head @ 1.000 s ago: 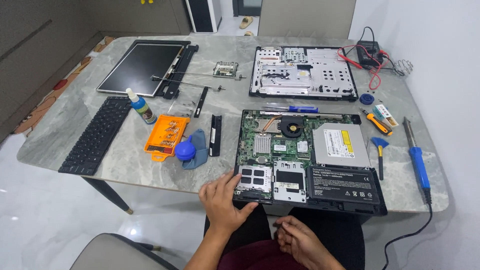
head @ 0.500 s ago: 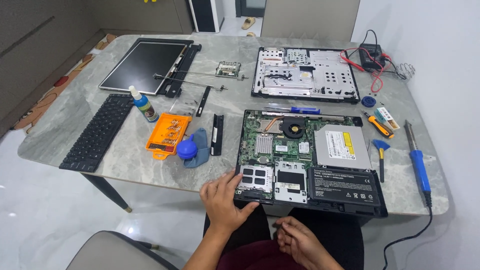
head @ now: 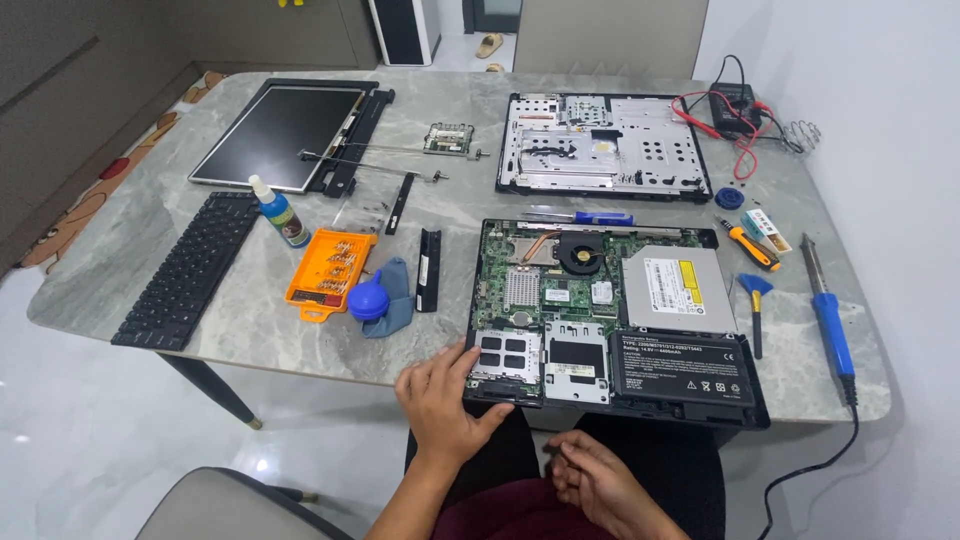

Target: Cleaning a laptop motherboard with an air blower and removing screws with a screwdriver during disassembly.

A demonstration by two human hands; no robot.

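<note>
An opened laptop base (head: 610, 310) lies at the table's near edge, its green circuit board, fan, silver optical drive and black battery exposed. My left hand (head: 443, 400) rests on the base's near left corner, fingers spread over the edge, holding nothing. My right hand (head: 597, 482) is below the table edge over my lap, fingers curled; whether it pinches something small I cannot tell.
On the marble table (head: 260, 330): a black keyboard (head: 190, 268), orange screwdriver-bit tray (head: 331, 271), blue blower and cloth (head: 380, 297), small bottle (head: 279, 213), screen panel (head: 280, 135), laptop cover (head: 600, 148), blue screwdriver (head: 585, 217), soldering iron (head: 827, 315), multimeter with leads (head: 735, 105). A chair back (head: 230, 505) is near left.
The view has shifted slightly. My left hand stays on the laptop's near left corner and my right hand stays over my lap.
</note>
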